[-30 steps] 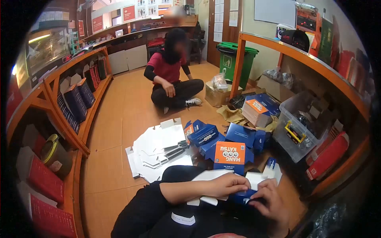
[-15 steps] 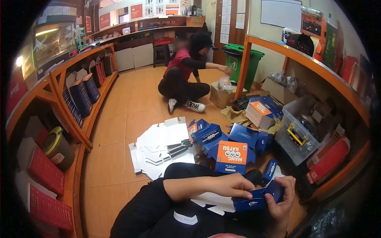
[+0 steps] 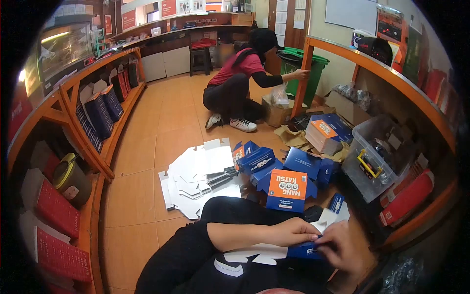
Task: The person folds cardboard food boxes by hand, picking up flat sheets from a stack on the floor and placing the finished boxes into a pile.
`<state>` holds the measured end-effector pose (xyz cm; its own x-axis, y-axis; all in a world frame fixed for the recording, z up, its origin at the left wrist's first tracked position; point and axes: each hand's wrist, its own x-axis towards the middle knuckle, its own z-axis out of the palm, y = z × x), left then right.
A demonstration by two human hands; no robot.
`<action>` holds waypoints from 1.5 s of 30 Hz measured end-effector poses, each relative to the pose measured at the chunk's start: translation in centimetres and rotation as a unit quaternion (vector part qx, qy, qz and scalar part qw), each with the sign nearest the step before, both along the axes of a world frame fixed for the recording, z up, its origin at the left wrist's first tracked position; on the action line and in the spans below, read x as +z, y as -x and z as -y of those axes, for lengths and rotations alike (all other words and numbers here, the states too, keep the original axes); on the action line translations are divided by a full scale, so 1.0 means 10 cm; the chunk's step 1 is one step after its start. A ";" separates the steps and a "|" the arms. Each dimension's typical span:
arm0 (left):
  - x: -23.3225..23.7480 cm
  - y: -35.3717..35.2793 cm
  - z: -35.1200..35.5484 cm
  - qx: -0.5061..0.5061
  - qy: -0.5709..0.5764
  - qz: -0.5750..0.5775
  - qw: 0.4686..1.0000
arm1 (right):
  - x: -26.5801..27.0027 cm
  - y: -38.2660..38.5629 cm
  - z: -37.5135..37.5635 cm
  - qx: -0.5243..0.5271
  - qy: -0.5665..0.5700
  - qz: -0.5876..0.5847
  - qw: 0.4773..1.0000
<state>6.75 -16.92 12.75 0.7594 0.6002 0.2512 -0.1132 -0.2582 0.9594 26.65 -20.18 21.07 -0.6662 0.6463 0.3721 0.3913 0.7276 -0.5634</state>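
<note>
A half-folded carton (image 3: 302, 251) lies across the wearer's dark-clothed lap, its long axis running roughly left to right. Both hands meet at its blue, right-hand part. The left hand (image 3: 296, 231) grasps the carton's far edge from above, fingers bent over it. The right hand (image 3: 344, 247) is at the carton's right end, fingers curled and blurred; whether they pinch it or only touch it, I cannot tell. The right hand is nearer that end, the left nearer the middle.

The carton is glossy blue outside with a little white print; at its left, bare white flaps with notched edges spread over the lap.

Just beyond the carton, on the tiled floor, stands an orange-and-blue box (image 3: 286, 191), its "MANG KATSU" print upside down to the wearer. Beyond and left of the carton, flat white pieces (image 3: 205, 179) overlap in a broad pile. Farther beyond and to the right of it are a bundle of printed pieces (image 3: 323, 134) and a clear plastic tub (image 3: 364, 161). Farthest from the carton, a co-worker (image 3: 237, 73) in a red top crouches, one arm stretched towards an orange shelf post (image 3: 302, 81) beside a green bin (image 3: 318, 78).
</note>
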 end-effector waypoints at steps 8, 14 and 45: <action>0.10 0.07 -0.06 0.041 -0.018 -0.031 0.999 | -0.01 0.09 -0.10 -0.066 0.034 -0.033 0.997; 0.16 0.14 -0.13 0.080 0.042 -0.025 0.996 | -0.15 -0.01 -0.36 -0.121 0.093 -0.157 0.976; 0.08 0.05 -0.60 0.266 0.230 0.378 0.856 | -0.67 0.25 -0.63 -0.001 -0.159 -0.019 0.987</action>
<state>6.29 -10.88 13.60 0.0720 0.9783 0.1942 -0.7307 -0.0808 0.6779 24.15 -13.89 14.36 -0.6461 0.4942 0.5817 0.3759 0.8693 -0.3211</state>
